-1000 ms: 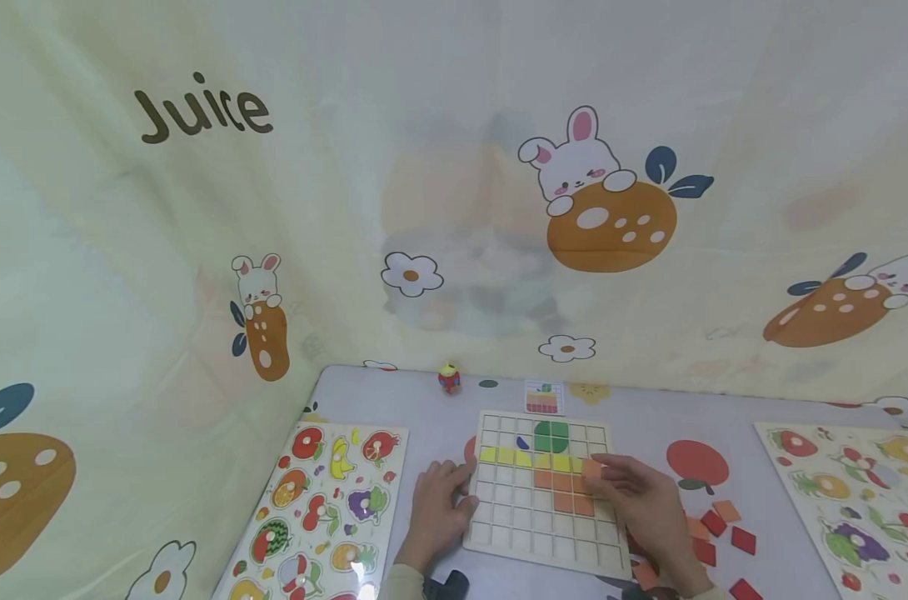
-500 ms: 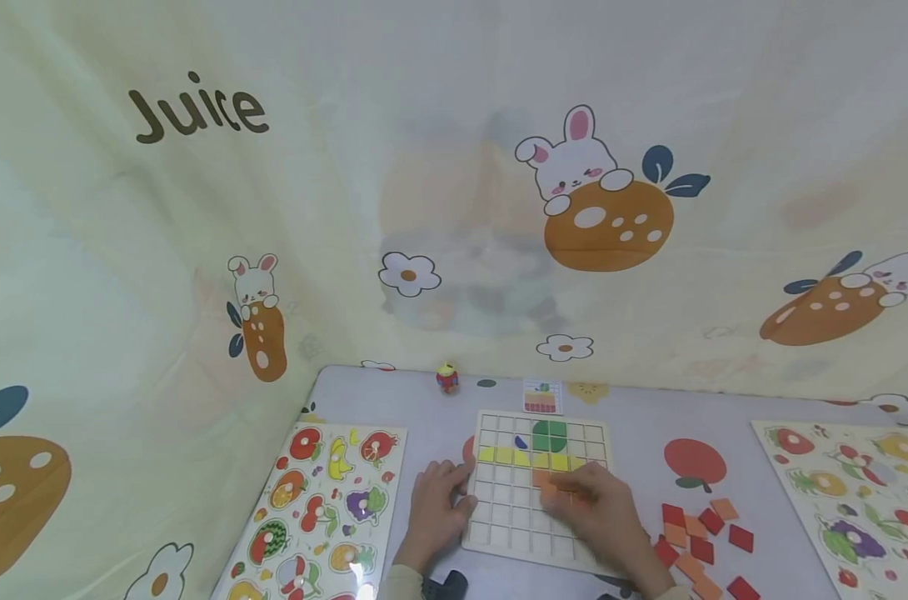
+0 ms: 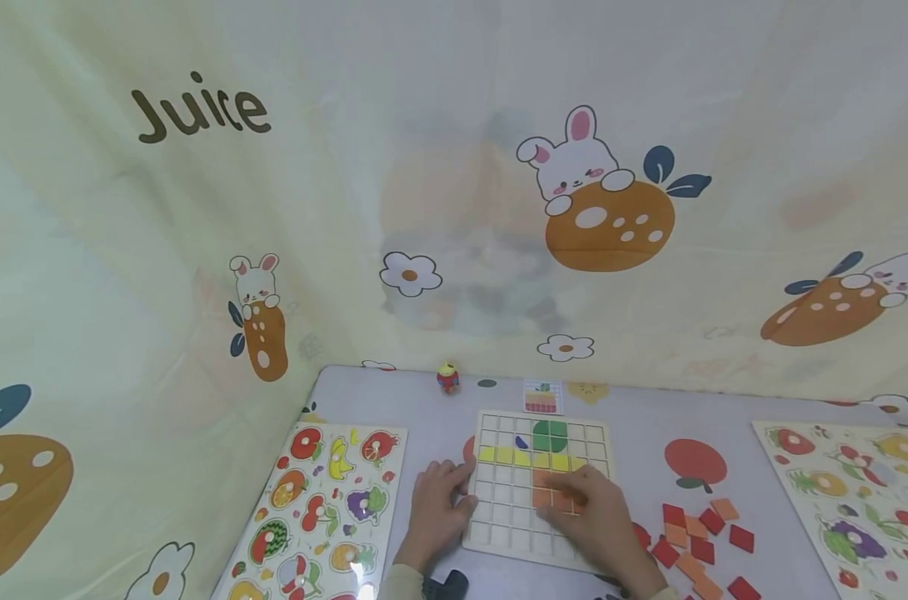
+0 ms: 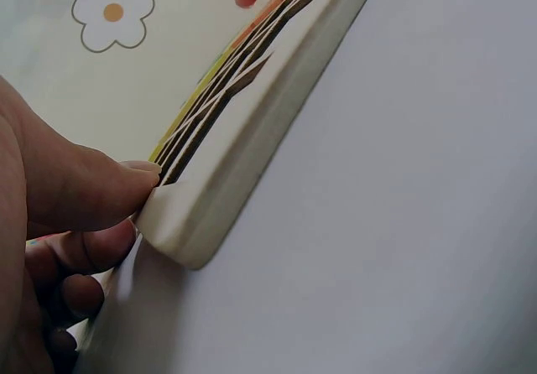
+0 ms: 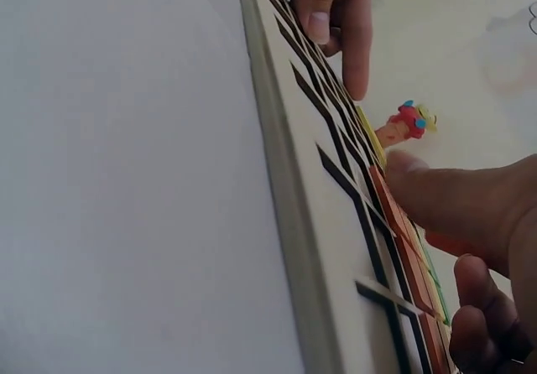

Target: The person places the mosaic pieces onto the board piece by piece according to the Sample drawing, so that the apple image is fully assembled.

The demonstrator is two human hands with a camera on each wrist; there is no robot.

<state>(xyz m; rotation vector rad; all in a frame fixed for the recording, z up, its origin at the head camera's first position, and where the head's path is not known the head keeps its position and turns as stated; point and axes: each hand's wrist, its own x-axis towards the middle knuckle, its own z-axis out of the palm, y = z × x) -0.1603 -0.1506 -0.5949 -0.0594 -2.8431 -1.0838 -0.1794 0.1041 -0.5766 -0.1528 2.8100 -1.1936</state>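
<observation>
A pale wooden grid board (image 3: 499, 542) lies on the table in the head view. A row of yellow tiles (image 3: 503, 456) crosses it, with green tiles (image 3: 550, 436) and a small blue piece (image 3: 521, 442) above and orange tiles (image 3: 541, 477) below. At the left edge, my left hand (image 3: 436, 506) touches the frame with thumb and index finger; its thumb (image 4: 109, 188) shows in the left wrist view. My right hand (image 3: 595, 512) is over the orange tiles, thumb and index finger apart and touching the surface. The palm side is hidden in the head view.
Loose red and orange tiles (image 3: 702, 550) lie right of the board. Fruit puzzle boards stand at the left (image 3: 319, 508) and right (image 3: 859, 500). A picture card (image 3: 542, 397) and a small figurine (image 3: 447, 377) are behind the board.
My right hand has moved left from the board's right side with an orange tile, which now lies flat below the yellow row. The left hand has stayed at the edge.
</observation>
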